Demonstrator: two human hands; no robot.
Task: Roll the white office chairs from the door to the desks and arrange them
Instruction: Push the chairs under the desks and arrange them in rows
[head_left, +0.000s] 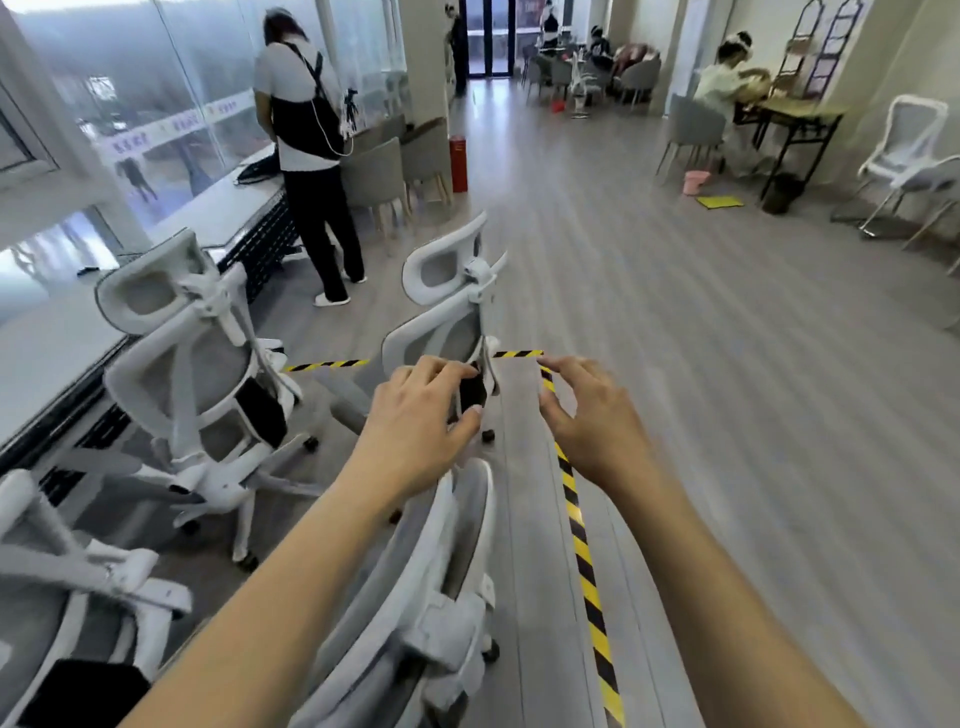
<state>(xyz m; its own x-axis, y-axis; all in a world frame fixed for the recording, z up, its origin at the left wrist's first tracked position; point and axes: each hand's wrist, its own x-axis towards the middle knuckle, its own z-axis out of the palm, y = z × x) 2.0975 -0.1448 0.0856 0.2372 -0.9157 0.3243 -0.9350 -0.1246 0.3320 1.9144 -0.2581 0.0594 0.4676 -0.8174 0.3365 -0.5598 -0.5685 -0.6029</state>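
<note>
A white office chair (415, 597) is sitting closest, its backrest leaning under the person's outstretched forearms at the bottom middle of the view. At the far left another white chair (62, 571) is showing only in part. Just beyond it a third chair (208, 374) is standing against the long desk (47, 358) by the window, its back turned to the camera. A standing person (306, 130) in a white top and black trousers is facing the desk further along. A fourth chair (447, 291) is standing ahead in the middle on the grey floor (727, 364), by the corner of the yellow-and-black tape (587, 566). The left hand (415, 415) is reaching out in front of this chair's back, fingers curled and thumb opposed where a black pad is showing; whether it is actually grasping the chair cannot be told. The right hand (597, 421) is hovering beside it, fingers loosely bent and grasping nothing, over the tape that is running along the floor toward the camera. Far right, a fifth white chair (909, 140) is standing by the wall, near a seated person (727, 83) at a table (800, 117).
</note>
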